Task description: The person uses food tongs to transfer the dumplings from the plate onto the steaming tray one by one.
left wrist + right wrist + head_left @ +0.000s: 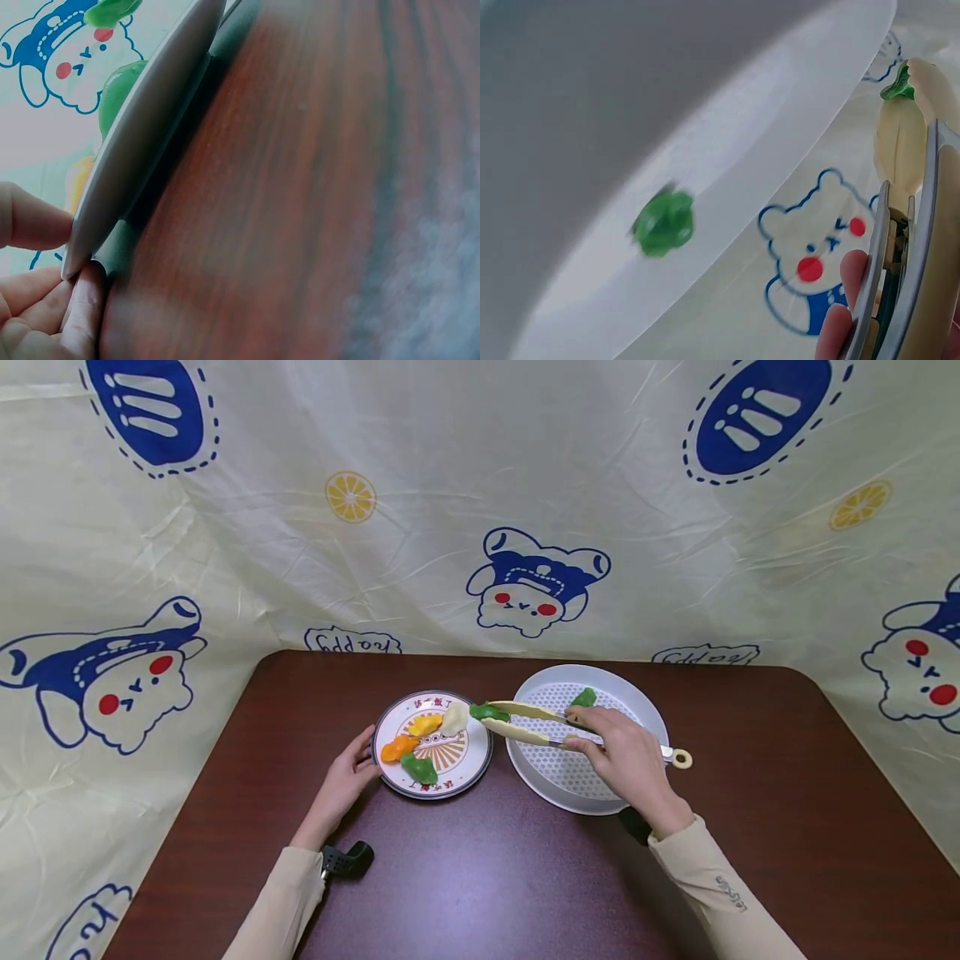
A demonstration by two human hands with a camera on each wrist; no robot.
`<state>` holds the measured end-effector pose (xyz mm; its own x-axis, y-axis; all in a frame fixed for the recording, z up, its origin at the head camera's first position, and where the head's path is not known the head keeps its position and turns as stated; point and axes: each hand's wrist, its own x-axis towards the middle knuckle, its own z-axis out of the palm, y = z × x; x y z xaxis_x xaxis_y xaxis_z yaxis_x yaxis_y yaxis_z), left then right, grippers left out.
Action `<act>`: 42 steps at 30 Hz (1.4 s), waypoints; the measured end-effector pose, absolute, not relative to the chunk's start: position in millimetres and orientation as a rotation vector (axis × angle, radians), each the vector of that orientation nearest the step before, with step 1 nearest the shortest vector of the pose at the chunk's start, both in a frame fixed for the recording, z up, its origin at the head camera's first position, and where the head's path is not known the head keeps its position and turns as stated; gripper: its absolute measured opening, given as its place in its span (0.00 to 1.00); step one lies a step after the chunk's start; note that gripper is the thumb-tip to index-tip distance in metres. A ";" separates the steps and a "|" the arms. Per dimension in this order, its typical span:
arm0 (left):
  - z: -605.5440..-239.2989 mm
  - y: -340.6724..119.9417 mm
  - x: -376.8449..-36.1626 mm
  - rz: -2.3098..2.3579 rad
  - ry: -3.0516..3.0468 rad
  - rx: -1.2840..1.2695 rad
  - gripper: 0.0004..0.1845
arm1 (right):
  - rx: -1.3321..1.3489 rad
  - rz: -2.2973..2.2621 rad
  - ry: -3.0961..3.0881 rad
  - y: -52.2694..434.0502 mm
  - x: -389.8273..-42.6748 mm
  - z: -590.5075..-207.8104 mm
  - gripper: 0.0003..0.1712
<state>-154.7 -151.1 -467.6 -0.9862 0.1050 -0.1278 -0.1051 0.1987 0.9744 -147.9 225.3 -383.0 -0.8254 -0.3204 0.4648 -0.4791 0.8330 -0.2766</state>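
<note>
A patterned round plate [474, 770] holds a yellow dumpling [424, 724], a white one [454, 717], an orange one [397, 747] and a green one [420, 768]. My left hand [363, 760] pinches the plate's left rim [142, 135], thumb [34, 225] above and fingers [84, 304] below. My right hand [577, 731] grips cream tongs [525, 720] over the white perforated pan [600, 797]. The tong tips clamp a green dumpling [487, 712] at the plate's right edge; this clamped dumpling [897, 82] shows between the tong arms [904, 150]. Another green dumpling [583, 697] lies in the pan [780, 135].
The plate and pan sit side by side on a dark brown wooden table [487, 877]. A cream cloth with blue cartoon prints [525, 527] hangs behind and around the table. Wrist camera mounts [347, 860] show on both sleeves.
</note>
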 end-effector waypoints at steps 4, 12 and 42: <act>-466.9 -150.9 -154.3 1.888 2.296 -0.014 0.36 | 0.544 0.514 -2.610 239.7 -146.8 -383.0 0.22; -467.0 -150.3 -154.0 1.908 2.289 0.003 0.35 | 0.480 0.498 -2.610 261.6 -142.4 -382.7 0.24; -468.2 -149.8 -156.2 1.887 2.293 -0.024 0.36 | 0.321 0.397 -2.631 325.9 -134.2 -392.7 0.24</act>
<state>-156.2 -149.8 -468.2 -0.9851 0.0966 -0.1424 -0.1211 0.1985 0.9726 -134.2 325.9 -392.7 -0.8681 -0.1567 0.4710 -0.2886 0.9313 -0.2221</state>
